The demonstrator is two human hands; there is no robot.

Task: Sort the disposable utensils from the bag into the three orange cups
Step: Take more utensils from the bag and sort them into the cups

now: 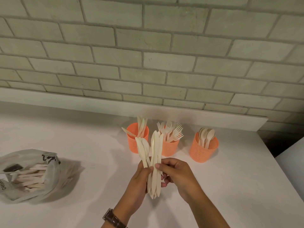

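Note:
A bundle of cream disposable knives (153, 155) stands upright above the white counter, blades up, fanned into two groups. My left hand (139, 183) grips it from the left and my right hand (176, 174) pinches it from the right. Behind it stand three orange perforated cups: the left cup (131, 142) holds a few knives, the middle cup (170, 148) holds forks, the right cup (203, 149) holds spoons. At the far left lies the open translucent bag (32, 175) with more cream utensils inside.
The white counter (82, 139) runs back to a low white ledge under a grey brick wall (148, 55). The counter's right edge (279, 170) drops off beside a dark gap and another white surface. A watch sits on my left wrist (113, 217).

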